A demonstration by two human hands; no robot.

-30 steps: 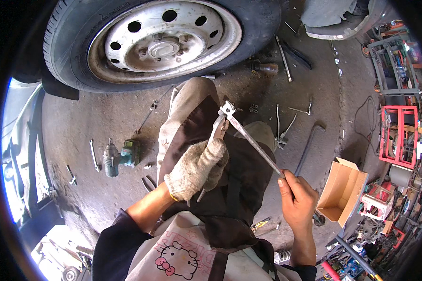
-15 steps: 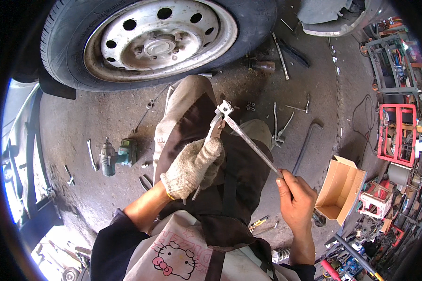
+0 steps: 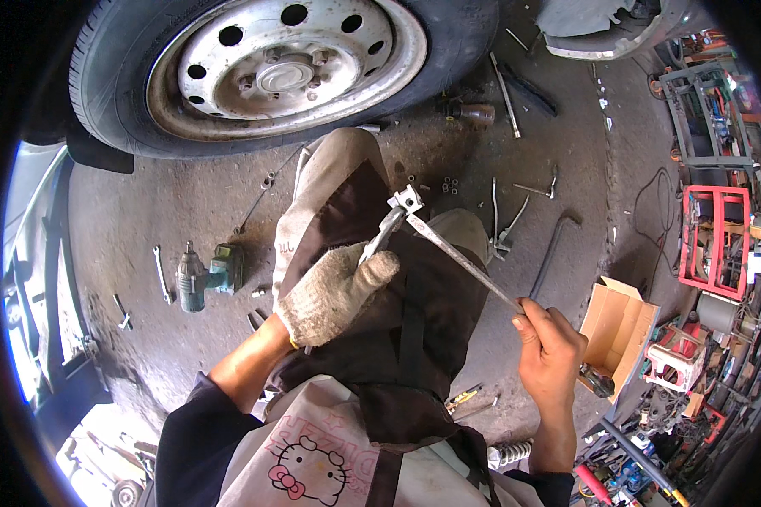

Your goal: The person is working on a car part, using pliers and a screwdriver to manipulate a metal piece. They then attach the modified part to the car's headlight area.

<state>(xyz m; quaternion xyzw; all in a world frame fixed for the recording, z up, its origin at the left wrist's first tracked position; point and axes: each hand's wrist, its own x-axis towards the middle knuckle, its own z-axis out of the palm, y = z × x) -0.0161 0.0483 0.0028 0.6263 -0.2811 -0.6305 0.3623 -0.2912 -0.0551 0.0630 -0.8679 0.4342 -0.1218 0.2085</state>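
My left hand, in a knitted work glove, is closed around a pair of pliers. Their jaws meet a small silver metal piece with a hole in it, held above my knees. A long thin metal bar slants from beside that piece down to the right; whether the two are joined, I cannot tell. Bare fingers of my right hand wrap the bar's lower end, thumb along it. The glove hides most of the pliers' handles.
A car wheel stands ahead. On the floor lie a cordless impact wrench and a wrench at left. Several nuts, a bent bar and an open cardboard box are right, before cluttered tools.
My right hand has shifted right and slightly down with the bar's end. My left glove has slid a little left, its fingers now more hidden; both grips persist.
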